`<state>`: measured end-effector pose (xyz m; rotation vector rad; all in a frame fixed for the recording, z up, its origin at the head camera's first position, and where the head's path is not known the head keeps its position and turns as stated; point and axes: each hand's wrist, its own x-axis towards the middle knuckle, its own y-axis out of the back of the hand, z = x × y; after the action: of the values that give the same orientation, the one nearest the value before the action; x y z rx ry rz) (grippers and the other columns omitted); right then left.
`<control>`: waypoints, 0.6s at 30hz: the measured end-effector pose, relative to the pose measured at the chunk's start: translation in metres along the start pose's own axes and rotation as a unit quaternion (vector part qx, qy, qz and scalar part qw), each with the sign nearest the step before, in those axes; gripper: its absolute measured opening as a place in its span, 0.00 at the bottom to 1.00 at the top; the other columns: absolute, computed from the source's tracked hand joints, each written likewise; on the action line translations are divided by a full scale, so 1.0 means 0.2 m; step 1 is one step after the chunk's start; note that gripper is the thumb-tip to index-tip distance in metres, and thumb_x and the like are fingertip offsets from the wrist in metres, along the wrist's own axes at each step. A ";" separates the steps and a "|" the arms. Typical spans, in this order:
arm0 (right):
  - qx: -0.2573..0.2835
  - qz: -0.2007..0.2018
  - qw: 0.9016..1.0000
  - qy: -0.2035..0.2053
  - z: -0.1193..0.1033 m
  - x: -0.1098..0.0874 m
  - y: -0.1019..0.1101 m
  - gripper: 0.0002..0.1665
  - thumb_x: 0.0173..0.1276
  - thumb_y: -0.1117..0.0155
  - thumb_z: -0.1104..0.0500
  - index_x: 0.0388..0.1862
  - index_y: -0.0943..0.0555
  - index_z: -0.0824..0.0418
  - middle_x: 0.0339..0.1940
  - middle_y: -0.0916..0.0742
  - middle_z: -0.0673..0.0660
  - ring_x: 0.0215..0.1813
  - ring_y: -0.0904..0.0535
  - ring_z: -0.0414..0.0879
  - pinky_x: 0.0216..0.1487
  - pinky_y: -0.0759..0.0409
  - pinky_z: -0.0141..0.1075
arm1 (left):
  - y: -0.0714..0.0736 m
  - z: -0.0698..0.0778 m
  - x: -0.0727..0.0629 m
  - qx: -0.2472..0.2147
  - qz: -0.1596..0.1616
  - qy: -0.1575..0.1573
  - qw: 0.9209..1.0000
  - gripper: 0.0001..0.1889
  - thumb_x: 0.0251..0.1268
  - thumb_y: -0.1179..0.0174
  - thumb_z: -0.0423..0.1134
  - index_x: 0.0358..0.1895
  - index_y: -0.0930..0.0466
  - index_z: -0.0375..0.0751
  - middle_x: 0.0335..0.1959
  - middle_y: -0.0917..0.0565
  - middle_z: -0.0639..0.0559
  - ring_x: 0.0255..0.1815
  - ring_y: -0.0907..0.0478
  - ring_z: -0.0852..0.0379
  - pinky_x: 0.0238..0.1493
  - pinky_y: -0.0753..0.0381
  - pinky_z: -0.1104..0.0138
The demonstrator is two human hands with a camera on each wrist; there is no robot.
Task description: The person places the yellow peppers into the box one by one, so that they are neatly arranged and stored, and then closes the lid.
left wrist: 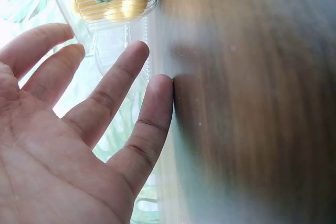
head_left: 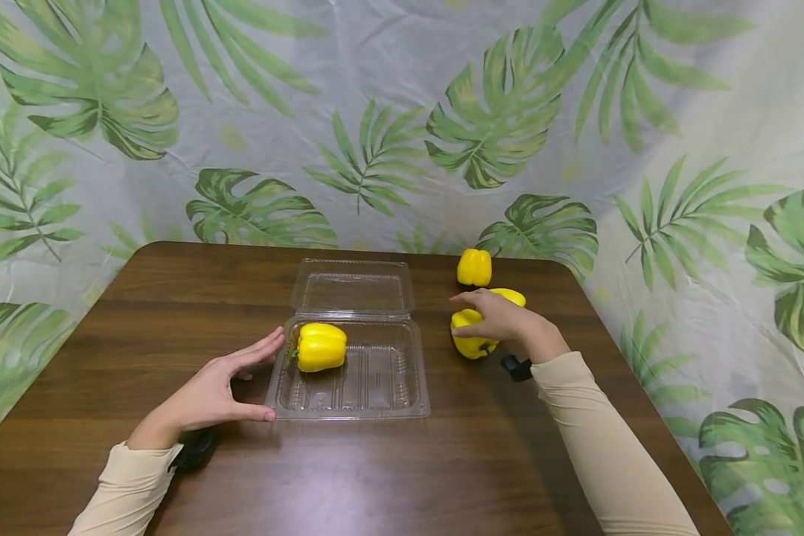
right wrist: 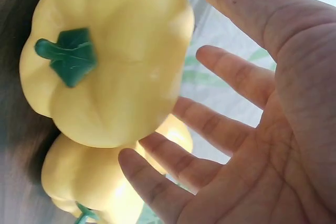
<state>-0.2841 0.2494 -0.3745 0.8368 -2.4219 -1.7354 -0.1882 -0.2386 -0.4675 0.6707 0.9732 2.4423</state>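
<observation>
A clear plastic clamshell container (head_left: 385,376) lies with its lid (head_left: 351,292) folded back. One yellow bell pepper (head_left: 321,347) rests on its side in the container's left part. Beside the left rim is my left hand (head_left: 208,391), fingers spread, thumb and fingertips at the edge; whether they touch cannot be told. My right hand (head_left: 509,316) hovers over another yellow bell pepper (head_left: 467,344), its straight fingers apart around the near pepper (right wrist: 131,51) in the right wrist view. A second pepper (head_left: 511,296) is partly hidden behind that hand.
At the back right of the brown wooden table (head_left: 174,298) stands a further yellow bell pepper (head_left: 474,268). A leaf-patterned cloth (head_left: 375,74) hangs behind the table and along its right side.
</observation>
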 end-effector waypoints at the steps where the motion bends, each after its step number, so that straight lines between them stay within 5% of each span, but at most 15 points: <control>1: 0.001 0.000 1.000 0.000 0.01 0.00 0.00 0.42 0.79 0.32 0.48 0.83 0.33 0.65 0.82 0.29 0.71 0.81 0.32 0.68 0.79 0.31 0.63 | 0.00 0.00 0.00 0.001 0.000 0.000 1.000 0.57 0.51 0.14 0.51 0.85 0.36 0.44 0.87 0.36 0.43 0.67 0.19 0.66 0.55 0.13 0.60; 18: -0.006 0.002 1.000 0.004 0.01 -0.02 -0.03 0.38 0.80 0.32 0.49 0.80 0.29 0.65 0.80 0.24 0.69 0.81 0.33 0.70 0.79 0.31 0.63 | 0.00 0.00 0.00 0.001 -0.002 0.002 1.000 0.57 0.51 0.14 0.51 0.84 0.36 0.43 0.87 0.36 0.44 0.67 0.19 0.65 0.55 0.13 0.60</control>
<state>-0.2798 0.2518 -0.3799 0.8345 -2.4046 -1.7397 -0.1883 -0.2392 -0.4672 0.6657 0.9784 2.4404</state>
